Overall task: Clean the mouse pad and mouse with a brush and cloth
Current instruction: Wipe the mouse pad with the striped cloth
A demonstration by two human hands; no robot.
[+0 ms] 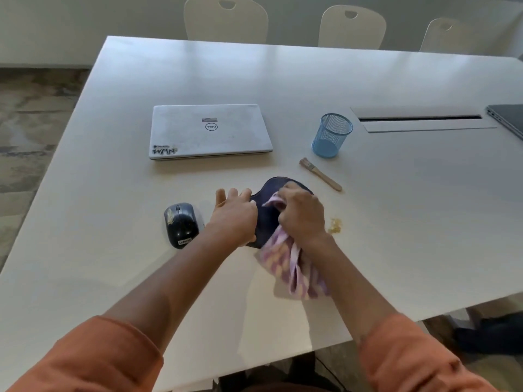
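A dark blue mouse pad (268, 213) lies on the white table (113, 264). My left hand (233, 215) rests flat on the pad's left edge with its fingers spread. My right hand (301, 212) is closed on a pink and white checked cloth (288, 264) and presses it onto the pad; the cloth trails back toward me. A black Lenovo mouse (181, 224) sits to the left of the pad, apart from both hands. A wooden-handled brush (319, 174) lies on the table beyond the pad to the right.
A shut silver Dell laptop (209, 131) lies farther back. A blue mesh cup (331, 135) stands right of it. Yellowish crumbs (335, 224) sit right of the pad. A cable slot (418, 118) and another laptop (506, 117) are at the far right. Chairs (226, 21) line the far edge.
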